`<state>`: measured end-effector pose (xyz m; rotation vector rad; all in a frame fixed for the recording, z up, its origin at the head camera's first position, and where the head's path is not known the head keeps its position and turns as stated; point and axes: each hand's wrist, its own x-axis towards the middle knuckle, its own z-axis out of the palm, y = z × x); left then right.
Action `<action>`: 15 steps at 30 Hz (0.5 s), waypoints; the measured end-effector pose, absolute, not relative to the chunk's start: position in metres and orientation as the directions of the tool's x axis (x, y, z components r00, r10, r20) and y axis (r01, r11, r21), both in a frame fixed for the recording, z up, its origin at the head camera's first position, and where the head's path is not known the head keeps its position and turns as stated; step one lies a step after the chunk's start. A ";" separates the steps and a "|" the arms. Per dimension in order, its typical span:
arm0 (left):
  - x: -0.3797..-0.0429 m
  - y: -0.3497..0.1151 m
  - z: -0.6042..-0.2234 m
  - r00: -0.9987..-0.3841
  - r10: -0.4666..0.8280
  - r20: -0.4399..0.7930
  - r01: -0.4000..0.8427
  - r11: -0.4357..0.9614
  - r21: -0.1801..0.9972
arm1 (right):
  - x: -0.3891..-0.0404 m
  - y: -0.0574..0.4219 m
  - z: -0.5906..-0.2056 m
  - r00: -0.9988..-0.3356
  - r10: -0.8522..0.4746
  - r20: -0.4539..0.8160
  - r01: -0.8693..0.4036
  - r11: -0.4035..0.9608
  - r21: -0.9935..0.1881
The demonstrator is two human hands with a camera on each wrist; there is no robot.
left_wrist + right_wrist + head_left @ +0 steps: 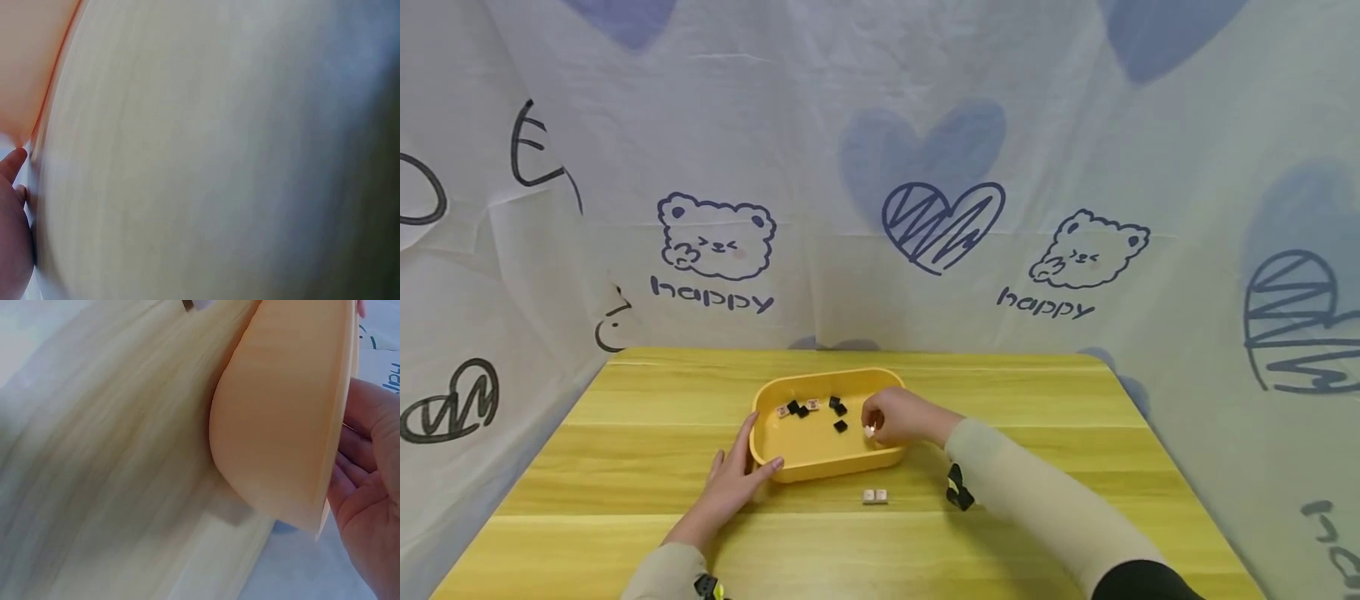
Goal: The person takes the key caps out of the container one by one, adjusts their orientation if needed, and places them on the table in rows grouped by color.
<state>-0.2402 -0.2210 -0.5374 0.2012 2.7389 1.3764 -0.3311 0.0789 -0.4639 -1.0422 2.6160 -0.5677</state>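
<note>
Wooden tabletop [1037, 392] carries tray [827, 472]; left grip [728, 483], spread at eight o'clock, apparently steadies rim; right grip [895, 415], three o'clock, pinches white piece [869, 432]; white pair [870, 497] outside, five o'clock.

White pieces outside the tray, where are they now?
Head view: the white pieces lie just in front of the tray, between the left hand and right sleeve.

The white cloth [827, 275] reads "happy" [711, 295] twice — once beneath each bear drawing [717, 237]. Its left side shows an "E" [535, 146].
</note>
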 end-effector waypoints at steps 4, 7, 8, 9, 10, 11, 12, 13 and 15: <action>-0.241 -0.221 -0.537 -0.989 0.148 0.005 0.092 0.587 0.804 | -0.327 0.088 -0.460 -0.729 -0.682 -0.064 -0.573 0.658 -0.488; -0.242 -0.221 -0.537 -0.989 0.148 0.016 0.100 0.587 0.803 | -0.324 0.093 -0.458 -0.743 -0.668 -0.030 -0.558 0.644 -0.523; -0.242 -0.221 -0.537 -0.989 0.148 0.018 0.102 0.587 0.803 | -0.322 0.095 -0.457 -0.748 -0.664 -0.015 -0.556 0.639 -0.531; -0.242 -0.221 -0.537 -0.989 0.148 0.017 0.102 0.588 0.802 | -0.320 0.097 -0.456 -0.751 -0.660 0.003 -0.561 0.635 -0.532; -0.242 -0.221 -0.537 -0.989 0.150 0.016 0.102 0.587 0.803 | -0.318 0.098 -0.455 -0.752 -0.658 0.025 -0.566 0.626 -0.536; -0.241 -0.220 -0.537 -0.989 0.150 0.013 0.100 0.586 0.804 | -0.315 0.100 -0.454 -0.756 -0.653 0.046 -0.569 0.621 -0.540; -0.241 -0.220 -0.536 -0.988 0.151 0.011 0.098 0.585 0.805 | -0.312 0.101 -0.453 -0.761 -0.646 0.065 -0.571 0.618 -0.541; -0.241 -0.220 -0.536 -0.988 0.152 0.010 0.098 0.584 0.806 | -0.309 0.102 -0.453 -0.766 -0.638 0.083 -0.572 0.617 -0.540; -0.241 -0.219 -0.536 -0.988 0.155 0.009 0.099 0.583 0.806 | -0.303 0.103 -0.451 -0.776 -0.621 0.115 -0.574 0.617 -0.539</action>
